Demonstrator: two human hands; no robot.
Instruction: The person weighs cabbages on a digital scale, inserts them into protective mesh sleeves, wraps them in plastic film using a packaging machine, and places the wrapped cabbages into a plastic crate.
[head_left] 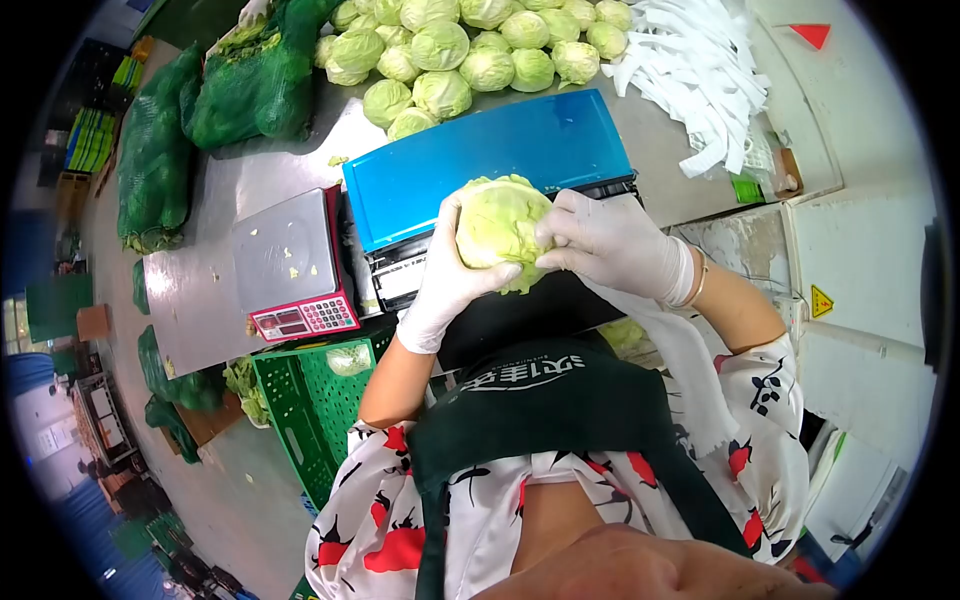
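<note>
I hold a pale green cabbage (pixel 500 228) above the front of a scale with a blue platform (pixel 490 160). My left hand (pixel 452 265), in a white glove, wraps round the cabbage's left side and underside, thumb in front. The gloved fingers of my right hand (pixel 612 242) are curled and pinched against its right edge, at the outer leaves. A white strip (pixel 670 350), apparently soft netting or cloth, hangs below my right hand down over the apron (pixel 545 410). Whether the right hand also grips that strip is hidden.
Several cabbages (pixel 440 48) are heaped at the back of the metal table (pixel 190 300). White strips (pixel 690 75) lie piled at back right. A red-framed scale (pixel 290 260) stands left, near filled green mesh bags (pixel 160 150). A green crate (pixel 310 400) sits below.
</note>
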